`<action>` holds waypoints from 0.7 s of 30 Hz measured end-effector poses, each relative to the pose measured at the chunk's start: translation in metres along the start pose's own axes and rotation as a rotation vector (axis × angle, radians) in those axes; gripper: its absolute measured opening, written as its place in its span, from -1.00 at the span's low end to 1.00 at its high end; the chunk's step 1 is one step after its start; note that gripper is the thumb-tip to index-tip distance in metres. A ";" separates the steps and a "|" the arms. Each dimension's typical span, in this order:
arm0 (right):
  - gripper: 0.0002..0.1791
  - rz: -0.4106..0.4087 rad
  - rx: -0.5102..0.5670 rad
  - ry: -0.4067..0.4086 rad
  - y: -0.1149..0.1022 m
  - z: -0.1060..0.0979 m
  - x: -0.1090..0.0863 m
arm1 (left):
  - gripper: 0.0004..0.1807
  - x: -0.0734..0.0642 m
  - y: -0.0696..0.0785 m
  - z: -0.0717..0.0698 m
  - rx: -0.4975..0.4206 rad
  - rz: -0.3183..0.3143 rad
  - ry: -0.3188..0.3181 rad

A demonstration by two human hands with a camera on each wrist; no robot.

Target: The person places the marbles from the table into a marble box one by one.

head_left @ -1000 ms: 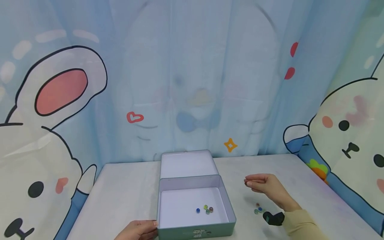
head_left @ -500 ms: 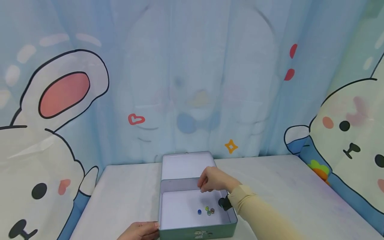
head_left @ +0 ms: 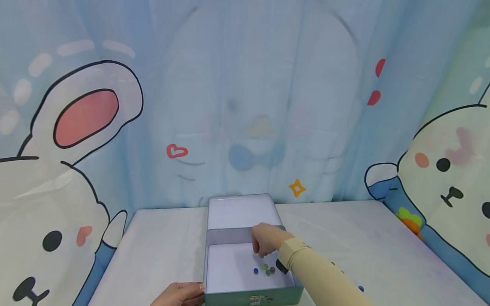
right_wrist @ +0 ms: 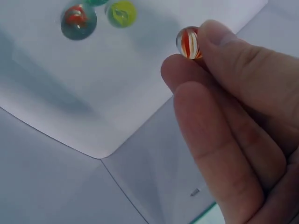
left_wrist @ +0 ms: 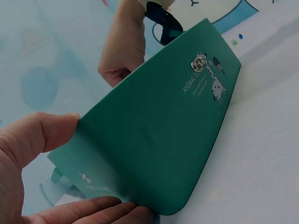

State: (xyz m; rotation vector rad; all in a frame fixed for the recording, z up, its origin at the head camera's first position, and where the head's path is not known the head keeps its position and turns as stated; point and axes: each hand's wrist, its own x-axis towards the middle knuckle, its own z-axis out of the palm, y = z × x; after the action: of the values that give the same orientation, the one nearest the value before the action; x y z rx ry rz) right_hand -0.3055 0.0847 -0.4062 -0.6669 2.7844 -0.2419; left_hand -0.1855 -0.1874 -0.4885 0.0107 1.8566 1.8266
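A green tin box (head_left: 233,298) with a pale inside stands at the table's front. My left hand (head_left: 180,294) holds its front left corner; in the left wrist view the thumb (left_wrist: 60,133) lies at the rim and the fingers lie lower on the side. Inside the box, my right hand (head_left: 266,238) is low over the floor. Between thumb and fingertips it pinches a clear marble with red and white swirls (right_wrist: 188,43). Several marbles lie on the box floor, among them a blue marble (head_left: 255,271), a yellow-green marble (right_wrist: 121,13) and a red-swirled marble (right_wrist: 78,22).
The box's lid (head_left: 237,211) is folded back behind it. To the right, a blue marble (head_left: 361,288) and others partly hidden by the right sleeve (head_left: 325,272) lie on the white table (head_left: 168,242). A printed curtain (head_left: 252,106) hangs behind.
My right hand has moved left with the marble, from above the right side of the table into the box, and then lower. The left hand stays at the box corner.
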 end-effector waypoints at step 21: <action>-0.54 -0.074 0.758 0.244 0.126 -0.025 -0.052 | -0.29 -0.002 0.000 0.001 0.014 -0.002 0.010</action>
State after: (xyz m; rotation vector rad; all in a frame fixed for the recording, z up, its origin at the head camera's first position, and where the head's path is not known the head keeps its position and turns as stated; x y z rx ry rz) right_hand -0.3206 0.2220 -0.3990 -0.5568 2.5599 -1.3765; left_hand -0.1839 -0.1871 -0.4876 0.0046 1.8755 1.8155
